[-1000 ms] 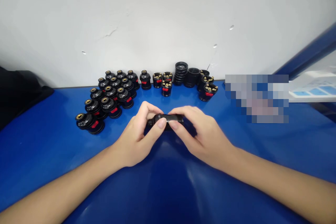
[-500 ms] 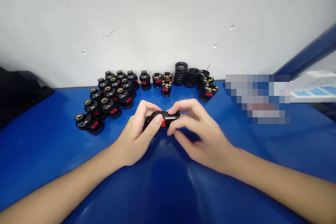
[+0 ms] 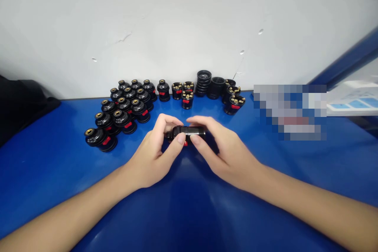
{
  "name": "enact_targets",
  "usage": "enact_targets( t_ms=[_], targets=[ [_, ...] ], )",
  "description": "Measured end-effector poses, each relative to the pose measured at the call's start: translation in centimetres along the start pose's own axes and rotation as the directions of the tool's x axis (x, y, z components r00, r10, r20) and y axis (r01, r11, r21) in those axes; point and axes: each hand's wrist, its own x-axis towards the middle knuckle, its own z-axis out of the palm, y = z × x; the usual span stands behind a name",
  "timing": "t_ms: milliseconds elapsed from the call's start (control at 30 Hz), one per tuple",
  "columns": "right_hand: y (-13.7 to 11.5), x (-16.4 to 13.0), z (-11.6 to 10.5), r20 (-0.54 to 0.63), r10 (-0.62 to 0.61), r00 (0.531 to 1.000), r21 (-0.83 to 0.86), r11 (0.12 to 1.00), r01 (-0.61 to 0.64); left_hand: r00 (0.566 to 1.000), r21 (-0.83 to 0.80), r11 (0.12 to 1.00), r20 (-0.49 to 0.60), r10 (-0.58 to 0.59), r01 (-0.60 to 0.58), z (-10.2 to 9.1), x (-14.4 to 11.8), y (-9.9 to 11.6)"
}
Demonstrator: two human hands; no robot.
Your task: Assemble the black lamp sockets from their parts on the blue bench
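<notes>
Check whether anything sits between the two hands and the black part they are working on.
Nothing visible does. The left hand and right hand both already grip the black part from opposite ends, fingers on it, above the blue table. The rows of finished black parts stand apart, further back.

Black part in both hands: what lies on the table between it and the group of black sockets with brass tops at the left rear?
In the head view, only bare blue table lies between the black part and the socket group.
</notes>
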Motion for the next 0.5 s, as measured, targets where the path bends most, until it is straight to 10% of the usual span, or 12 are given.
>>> enact_targets(
  t_ms=[500],
  targets=[
    [0.57,-0.16,-0.29,-0.084,-0.231,0.969,0.029,0.972,0.234,0.994,-0.086,0.991,-0.016,-0.104,0.102,-0.03,0.10,-0.10]
  ],
)
